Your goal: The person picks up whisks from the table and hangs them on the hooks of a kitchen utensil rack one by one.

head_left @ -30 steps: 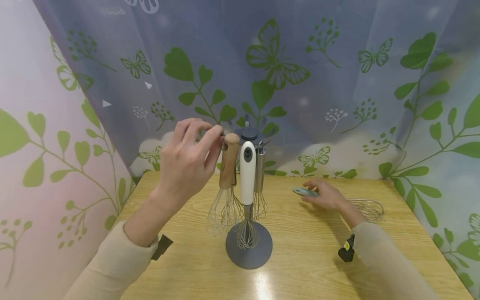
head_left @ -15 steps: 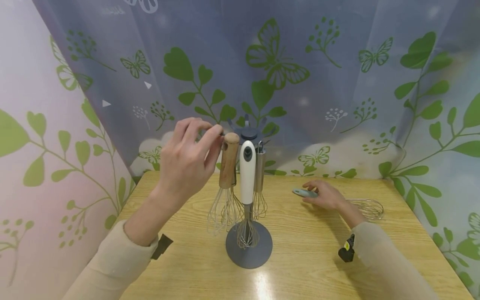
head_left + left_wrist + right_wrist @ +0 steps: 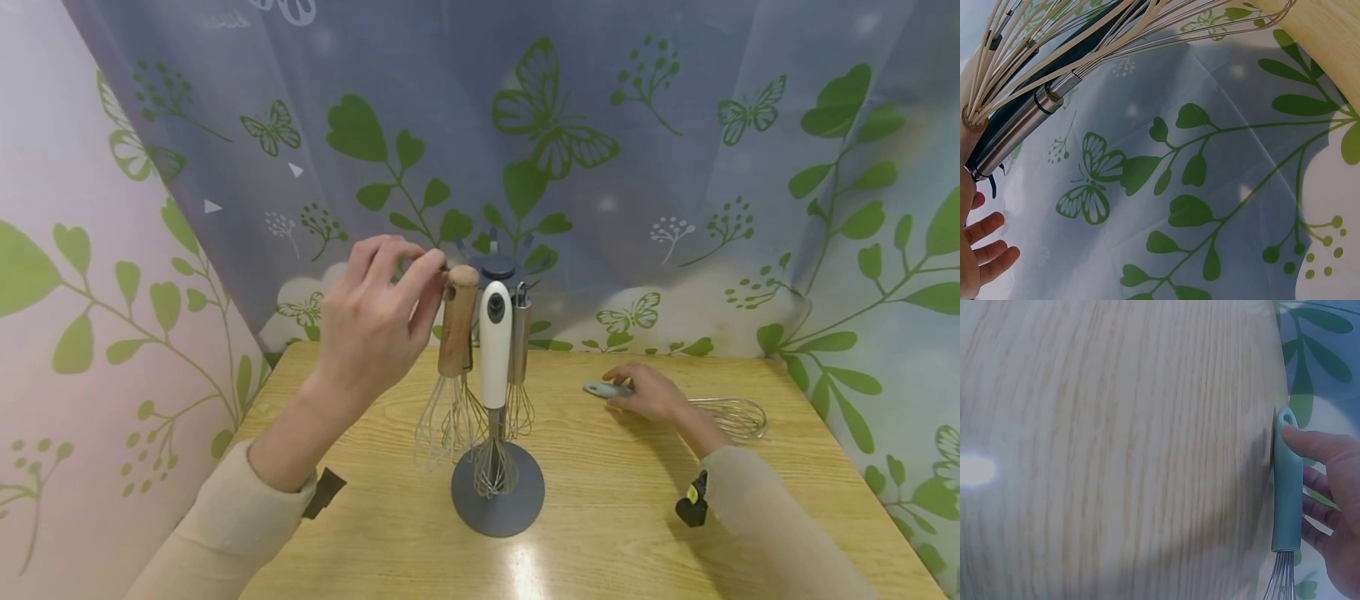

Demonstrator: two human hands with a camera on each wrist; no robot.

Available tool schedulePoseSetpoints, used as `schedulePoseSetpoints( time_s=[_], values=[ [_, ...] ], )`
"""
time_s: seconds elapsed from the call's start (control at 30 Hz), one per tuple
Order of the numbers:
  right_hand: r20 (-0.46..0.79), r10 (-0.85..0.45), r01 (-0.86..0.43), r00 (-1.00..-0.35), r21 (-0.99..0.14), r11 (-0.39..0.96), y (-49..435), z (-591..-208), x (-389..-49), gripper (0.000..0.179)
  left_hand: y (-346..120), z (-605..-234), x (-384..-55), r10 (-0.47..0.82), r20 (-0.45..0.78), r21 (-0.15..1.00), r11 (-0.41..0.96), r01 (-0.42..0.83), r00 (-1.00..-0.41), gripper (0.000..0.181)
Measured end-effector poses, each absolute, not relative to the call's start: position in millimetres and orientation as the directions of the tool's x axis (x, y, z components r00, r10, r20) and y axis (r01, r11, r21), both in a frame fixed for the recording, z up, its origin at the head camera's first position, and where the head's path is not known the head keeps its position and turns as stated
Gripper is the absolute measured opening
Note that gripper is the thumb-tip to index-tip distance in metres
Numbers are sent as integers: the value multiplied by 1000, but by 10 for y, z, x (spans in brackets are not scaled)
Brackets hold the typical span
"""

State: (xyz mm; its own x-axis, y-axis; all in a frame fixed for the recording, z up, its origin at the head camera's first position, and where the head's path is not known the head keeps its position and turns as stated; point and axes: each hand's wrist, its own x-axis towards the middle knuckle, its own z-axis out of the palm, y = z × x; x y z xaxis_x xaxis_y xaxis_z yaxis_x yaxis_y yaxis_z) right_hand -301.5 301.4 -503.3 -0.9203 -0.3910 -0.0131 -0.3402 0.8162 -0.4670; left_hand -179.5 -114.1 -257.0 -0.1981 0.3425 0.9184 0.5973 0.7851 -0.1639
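In the head view my left hand (image 3: pixel 375 317) is raised beside a grey whisk stand (image 3: pixel 498 508). Its thumb and forefinger pinch a small dark part of the stand, close to the top of a wooden-handled whisk (image 3: pixel 459 325); the exact contact is partly hidden. The other fingers spread loosely in the left wrist view. At the right, my right hand (image 3: pixel 648 392) holds a whisk with a light blue handle (image 3: pixel 1288 487), thumb on one side and fingers on the other. This whisk lies along the table, its wire loops (image 3: pixel 735 417) pointing right.
A white-handled whisk (image 3: pixel 495 346) hangs at the front of the stand, and a steel-handled whisk (image 3: pixel 519 342) just right of it. The wooden table (image 3: pixel 615 517) meets a patterned cloth backdrop (image 3: pixel 600 200) at its far edge.
The light blue handle and my right fingers have shifted very slightly down and left in the head view. My left hand and the hanging whisks stay put.
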Motion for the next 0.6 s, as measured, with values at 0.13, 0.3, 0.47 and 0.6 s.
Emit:
schedulePoseSetpoints(
  time_s=[0.13,0.3,0.47,0.6],
  values=[
    [-10,-387,-338,-922,-467,817,3014,-5044,-3008,49,-1135,-2570,-1794,345,918,-167,786,596,-197,10],
    [-11,-394,-342,-919,-474,811,3015,-5045,-2993,48,-1129,-2570,-1792,346,919,-171,784,597,-191,10],
    [-2,-402,-353,-916,-473,807,3005,-5051,-2986,46,-1130,-2570,-1790,348,918,-172,782,599,-190,10],
    [19,-419,-379,-908,-463,801,2997,-5065,-2986,45,-1135,-2571,-1790,349,918,-175,783,596,-189,10]
  ],
)
